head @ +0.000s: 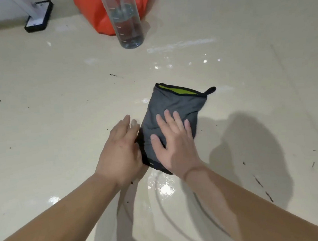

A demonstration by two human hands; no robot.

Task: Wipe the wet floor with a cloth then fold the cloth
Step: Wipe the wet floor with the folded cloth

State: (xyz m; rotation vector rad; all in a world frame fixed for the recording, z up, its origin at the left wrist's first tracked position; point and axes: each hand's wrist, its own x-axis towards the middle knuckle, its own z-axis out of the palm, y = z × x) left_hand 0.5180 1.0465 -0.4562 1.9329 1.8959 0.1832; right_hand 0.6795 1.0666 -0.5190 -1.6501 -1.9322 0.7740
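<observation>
A grey cloth [176,105] with black trim, a lime-green inner face and a small black loop lies folded into a narrow rectangle on the glossy cream floor [57,113]. My right hand [173,140] lies flat on its near half, fingers spread. At the cloth's left edge sits my left hand [120,152], whose fingers touch or tuck under the black hem; the grip itself is hidden. Wet streaks shine on the floor beyond the cloth and just in front of it.
A tall clear water bottle [126,21] stands at the back centre, in front of an orange bag [96,12]. A black-edged flat mop head [38,17] rests at the back left. Dark specks of dirt dot the floor on both sides.
</observation>
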